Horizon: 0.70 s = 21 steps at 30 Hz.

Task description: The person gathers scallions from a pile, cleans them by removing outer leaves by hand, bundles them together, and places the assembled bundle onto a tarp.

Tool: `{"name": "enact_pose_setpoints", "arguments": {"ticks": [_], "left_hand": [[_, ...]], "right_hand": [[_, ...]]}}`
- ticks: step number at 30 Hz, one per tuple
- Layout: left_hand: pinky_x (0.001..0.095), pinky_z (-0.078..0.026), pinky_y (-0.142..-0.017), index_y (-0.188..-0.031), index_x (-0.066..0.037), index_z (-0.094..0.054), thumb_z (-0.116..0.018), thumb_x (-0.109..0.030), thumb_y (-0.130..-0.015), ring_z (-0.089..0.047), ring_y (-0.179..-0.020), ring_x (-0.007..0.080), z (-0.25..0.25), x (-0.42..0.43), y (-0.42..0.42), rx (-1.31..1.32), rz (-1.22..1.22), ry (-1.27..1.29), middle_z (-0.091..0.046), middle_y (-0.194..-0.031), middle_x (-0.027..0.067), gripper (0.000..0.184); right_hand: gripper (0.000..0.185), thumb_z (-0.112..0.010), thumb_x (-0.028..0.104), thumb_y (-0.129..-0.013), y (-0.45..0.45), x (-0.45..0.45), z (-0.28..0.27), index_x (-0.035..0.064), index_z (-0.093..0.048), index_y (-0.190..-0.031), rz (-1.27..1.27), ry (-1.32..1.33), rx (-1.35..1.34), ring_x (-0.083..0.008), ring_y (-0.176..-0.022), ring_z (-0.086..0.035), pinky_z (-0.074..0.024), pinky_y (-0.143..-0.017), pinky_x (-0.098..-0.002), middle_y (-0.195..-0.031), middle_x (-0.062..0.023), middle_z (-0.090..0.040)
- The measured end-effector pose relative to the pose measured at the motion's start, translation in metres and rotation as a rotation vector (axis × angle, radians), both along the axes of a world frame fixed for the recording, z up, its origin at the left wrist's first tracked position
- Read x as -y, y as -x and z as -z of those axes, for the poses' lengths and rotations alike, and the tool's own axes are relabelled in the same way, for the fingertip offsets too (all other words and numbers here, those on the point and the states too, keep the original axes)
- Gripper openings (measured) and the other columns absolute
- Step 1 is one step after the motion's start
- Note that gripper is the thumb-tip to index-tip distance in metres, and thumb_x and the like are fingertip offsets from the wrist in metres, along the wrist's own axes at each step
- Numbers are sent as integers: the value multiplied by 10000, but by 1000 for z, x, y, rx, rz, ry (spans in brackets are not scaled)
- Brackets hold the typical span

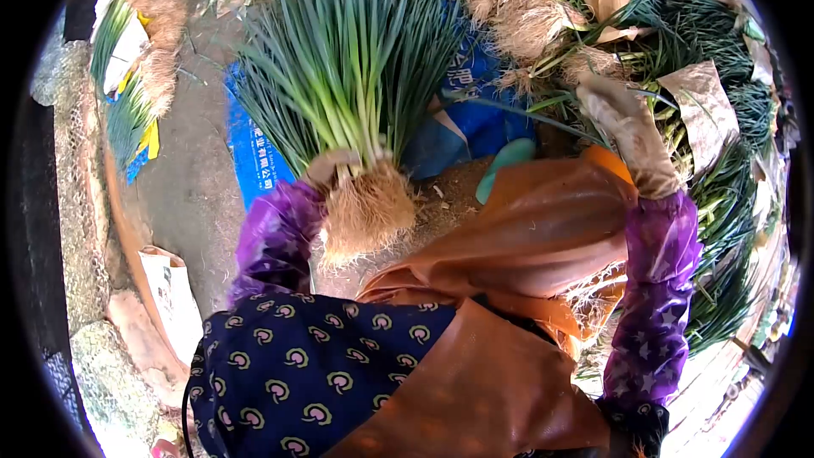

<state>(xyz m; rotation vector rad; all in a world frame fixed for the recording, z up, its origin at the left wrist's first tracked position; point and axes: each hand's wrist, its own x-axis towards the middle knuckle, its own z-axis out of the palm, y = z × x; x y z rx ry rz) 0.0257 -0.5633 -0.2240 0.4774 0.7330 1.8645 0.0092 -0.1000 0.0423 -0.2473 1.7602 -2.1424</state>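
Observation:
My left hand (332, 168), in a soiled glove, is closed around the lower stems of a large bunch of green onions (360, 76). Their leaves fan out away from me, and their pale roots (369, 210) hang toward my lap. My right hand (623, 131), also gloved, is stretched out over the right side, its fingers extended and slightly blurred. It is nearest to the piled green onions (674, 123) there; I see nothing held in it. Purple star-patterned sleeves cover both forearms.
A blue printed sack (254, 161) lies under the bunch. More bundles with tangled roots (530, 13) and paper wraps (704, 102) crowd the right. Further rooted bundles (157, 42) lie at far left, above a white bag (170, 293). A brown apron (509, 229) covers my legs.

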Motion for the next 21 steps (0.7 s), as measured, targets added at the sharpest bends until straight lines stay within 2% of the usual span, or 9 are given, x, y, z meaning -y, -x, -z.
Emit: {"name": "enact_pose_setpoints", "arguments": {"ticks": [2,4,8,11,14,16,17,19,21], "left_hand": [[440,-333,-1035,-1168,-66,-584,-633,-272,-788,-448,-1222,310,-14,-8,-66,102,-426,735,-580,-1184,144,435],[423,-239,-1083,-1075,-39,-630,-702,-289,-714,-537,-1092,282,48,1,-108,496,-674,1124,-604,-1125,166,445],[449,-407,-952,-1081,27,-594,-787,-321,-647,-525,-1097,324,53,29,-104,589,-571,841,-595,-1109,217,588],[339,-508,-655,-918,29,-621,-761,-380,-701,-629,-784,258,-19,27,-76,437,-311,1597,-660,-803,119,484],[381,-497,-646,-934,-6,-581,-708,-344,-740,-623,-723,257,-82,1,-54,-417,-214,2074,-632,-802,137,410],[389,-493,-664,-944,-19,-565,-654,-282,-766,-617,-714,284,-67,-18,-38,-943,-631,1981,-618,-792,158,330],[401,-490,-709,-1030,-20,-558,-633,-271,-776,-618,-805,314,-97,-53,-13,-818,-525,1879,-616,-906,183,364],[425,-481,-759,-1181,-11,-504,-600,-234,-785,-596,-883,346,-58,-103,8,-1236,-719,1636,-563,-1046,210,464],[414,-465,-863,-1304,-25,-400,-641,-182,-751,-560,-1031,354,-55,-173,38,-1086,-462,1474,-503,-1228,212,623]], "right_hand": [[362,-511,148,-926,-16,-2,-14,-27,-460,-1239,73,-432,73,-200,-1128,-510,-390,-1017,-310,-1233,-151,-494],[345,-520,119,-919,-26,0,-19,-35,-470,-1224,132,-414,149,-198,-1126,-520,-420,-988,-307,-1208,-141,-522],[314,-522,82,-913,-46,11,-37,-46,-500,-1199,198,-620,93,-205,-1100,-548,-431,-970,-298,-1170,-134,-566],[308,-522,85,-913,-60,-11,-36,-37,-515,-1196,301,-552,-39,-203,-1074,-566,-453,-944,-308,-1169,-136,-572],[290,-529,91,-910,-78,-29,-43,-27,-539,-1175,429,-678,-45,-199,-1035,-588,-475,-914,-301,-1125,-131,-596],[270,-541,96,-907,-88,-37,-52,-4,-569,-1157,597,-686,138,-180,-1001,-597,-483,-867,-275,-1104,-113,-615],[268,-542,91,-905,-90,-45,-51,-2,-572,-1155,604,-731,59,-177,-999,-597,-477,-870,-276,-1107,-106,-616],[266,-540,80,-898,-95,-60,-51,-2,-580,-1149,619,-791,-44,-171,-995,-596,-459,-896,-286,-1104,-95,-620],[255,-547,81,-892,-98,-66,-51,5,-595,-1130,679,-784,-54,-169,-982,-601,-472,-879,-293,-1094,-96,-623]]}}
